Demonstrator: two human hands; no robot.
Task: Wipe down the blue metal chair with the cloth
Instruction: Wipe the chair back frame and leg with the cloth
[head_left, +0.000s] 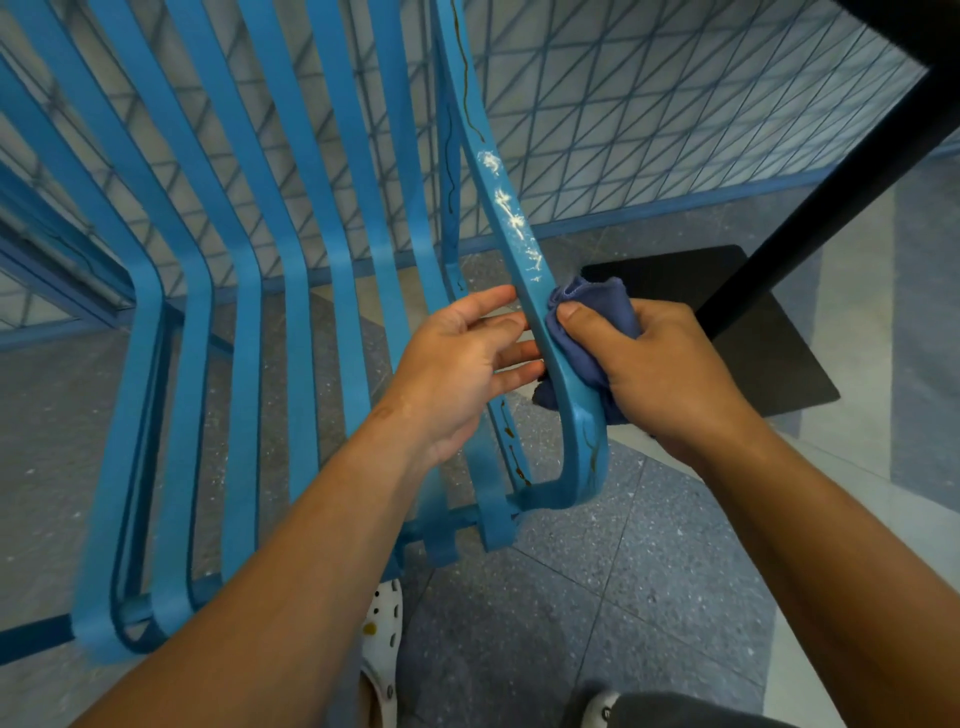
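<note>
The blue metal chair (244, 322) fills the left and middle of the head view, its slats curving from backrest to seat. Its rightmost slat carries white smears and thin brown streaks. My right hand (660, 374) grips a bunched blue cloth (592, 317) and presses it against the right side of that slat near its bend. My left hand (462, 364) lies with straight fingers against the slat's left side, opposite the cloth. Part of the cloth shows below the slat, between both hands.
A black table leg (831, 187) slants down to a black square base plate (769, 353) just right of my right hand. A blue wire-mesh fence (649, 114) stands behind the chair. Speckled grey floor tiles lie below; my white shoe (382, 644) is at the bottom.
</note>
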